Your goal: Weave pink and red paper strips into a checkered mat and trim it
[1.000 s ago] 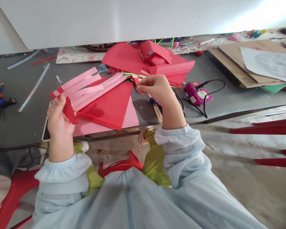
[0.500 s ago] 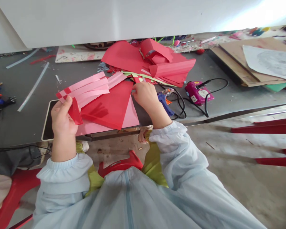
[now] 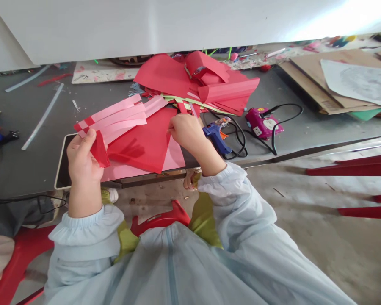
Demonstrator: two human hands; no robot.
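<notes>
My left hand [image 3: 84,159] pinches a piece of slit paper [image 3: 114,116], pink strips with a small red and pink woven edge at the left and a red flap [image 3: 99,150] hanging by the thumb. Beneath it lie a red paper sheet [image 3: 146,142] and a pink sheet [image 3: 174,153]. My right hand [image 3: 186,132] is closed, palm down, over the right edge of the red sheet. Its fingertips are mostly hidden, so what they hold cannot be made out. Just beyond its knuckles, a red strip [image 3: 181,107] and a pink strip [image 3: 195,109] show.
Behind my hands is a pile of red paper [image 3: 165,76]. To the right are a blue glue gun [image 3: 218,137], a purple box [image 3: 263,123] with a black cable, and cardboard [image 3: 330,84]. A dark tablet-like slab [image 3: 62,169] lies under my left hand. A white panel [image 3: 178,25] overhangs the back.
My right hand has moved a little left and toward me, uncovering more of the glue gun and the strips behind the knuckles. The left hand keeps its hold on the slit paper.
</notes>
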